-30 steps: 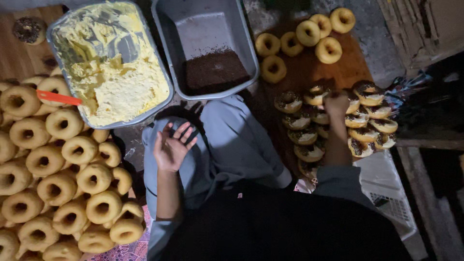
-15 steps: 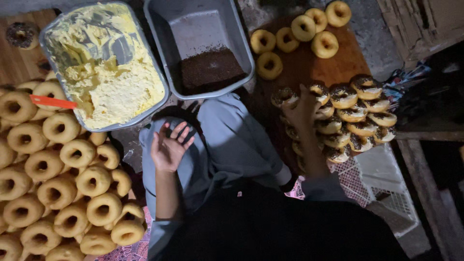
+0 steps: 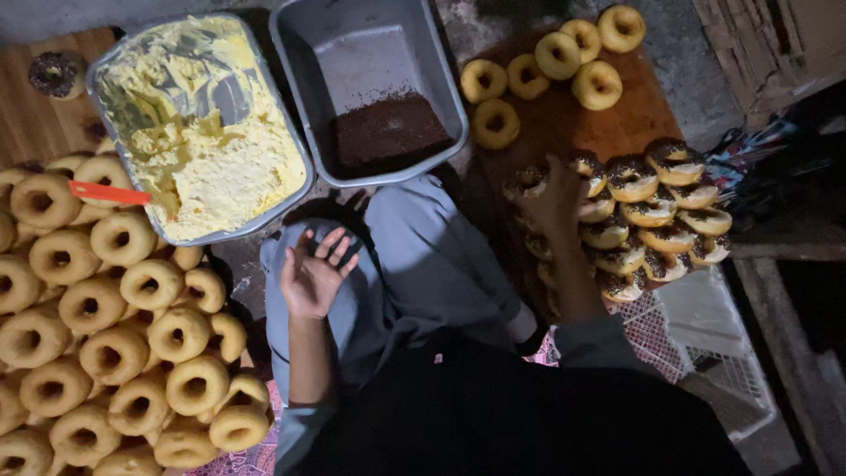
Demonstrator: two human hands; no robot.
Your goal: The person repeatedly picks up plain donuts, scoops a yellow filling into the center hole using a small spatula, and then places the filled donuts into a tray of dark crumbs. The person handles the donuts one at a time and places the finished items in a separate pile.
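left hand (image 3: 310, 275): open, palm up, fingers spread, holding nothing, resting over the grey-clad knee (image 3: 414, 264).
right hand (image 3: 553, 196): reaching onto the wooden board (image 3: 564, 123), over the topped doughnuts (image 3: 652, 216) at its near right edge; whether it grips one, cannot tell.
plain doughnuts (image 3: 546, 62): at the board's far edge.
trays: yellow cream tray (image 3: 198, 123), beside it the grey tray of dark crumbs (image 3: 383, 132).
left pile (image 3: 97, 326): heaped plain doughnuts.

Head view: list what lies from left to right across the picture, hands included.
Pile of plain doughnuts → tray of yellow cream → left hand, open, palm up → grey tub of chocolate sprinkles → right hand on the topped doughnuts → stacked chocolate-topped doughnuts.
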